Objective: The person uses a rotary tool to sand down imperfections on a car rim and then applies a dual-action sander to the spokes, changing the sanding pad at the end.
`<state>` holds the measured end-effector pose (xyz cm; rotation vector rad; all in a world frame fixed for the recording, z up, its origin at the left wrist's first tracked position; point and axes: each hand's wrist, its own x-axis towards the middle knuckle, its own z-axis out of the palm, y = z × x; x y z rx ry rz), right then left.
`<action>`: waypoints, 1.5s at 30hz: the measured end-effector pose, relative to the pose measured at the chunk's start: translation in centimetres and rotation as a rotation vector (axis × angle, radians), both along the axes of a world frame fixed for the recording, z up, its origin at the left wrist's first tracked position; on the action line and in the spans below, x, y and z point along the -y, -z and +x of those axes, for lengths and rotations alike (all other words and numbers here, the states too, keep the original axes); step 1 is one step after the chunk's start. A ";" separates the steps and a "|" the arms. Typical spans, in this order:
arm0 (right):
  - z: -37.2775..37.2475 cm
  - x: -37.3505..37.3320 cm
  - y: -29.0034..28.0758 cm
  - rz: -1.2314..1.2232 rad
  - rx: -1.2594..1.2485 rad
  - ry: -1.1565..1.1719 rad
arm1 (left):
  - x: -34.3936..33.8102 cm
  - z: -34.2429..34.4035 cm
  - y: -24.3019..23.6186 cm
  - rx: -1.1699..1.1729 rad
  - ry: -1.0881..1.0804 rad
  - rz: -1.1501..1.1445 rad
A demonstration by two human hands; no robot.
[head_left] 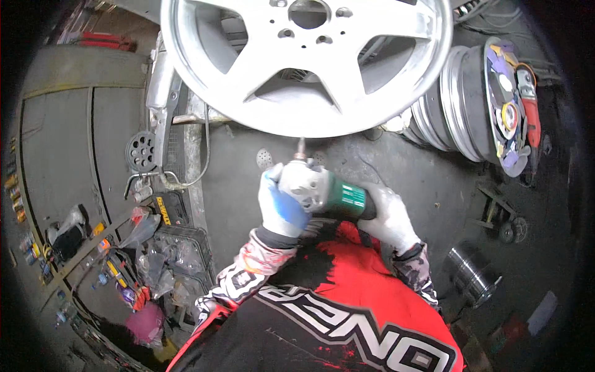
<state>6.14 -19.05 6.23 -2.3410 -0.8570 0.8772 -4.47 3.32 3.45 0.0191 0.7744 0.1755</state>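
Note:
A silver five-spoke alloy wheel (322, 87) fills the top middle, held up in front of me. Below its lower rim is a green-and-silver power tool (343, 197), angled with a metal shaft and tip (300, 147) pointing up toward the rim; whether it touches the rim I cannot tell. My left hand (279, 204), in a white glove with blue, is closed round the silver head of the tool. My right hand (390, 217), also in a pale glove, grips the back of the green body. Both forearms rise from the lower edge over my red-and-black clothing.
At right, wheel rims (462, 108) carry abrasive pieces and tape, beside a red power tool (530, 108) and a metal drum (474, 276). Left are metal panels (59, 155), cluttered boxes and bags (176, 260), a hose and a metal stand (164, 93). Grey floor (235, 161) lies beneath the wheel.

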 end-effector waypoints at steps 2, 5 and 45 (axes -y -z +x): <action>0.1 1.5 -1.4 -0.107 0.030 0.031 | 1.6 1.2 0.3 -0.018 0.080 -0.016; -0.2 2.3 -1.8 -0.133 0.050 0.072 | 2.2 1.9 0.3 -0.044 0.138 -0.038; 0.8 1.2 1.6 -0.033 -0.181 0.122 | 0.5 2.9 -0.1 -0.016 0.109 -0.042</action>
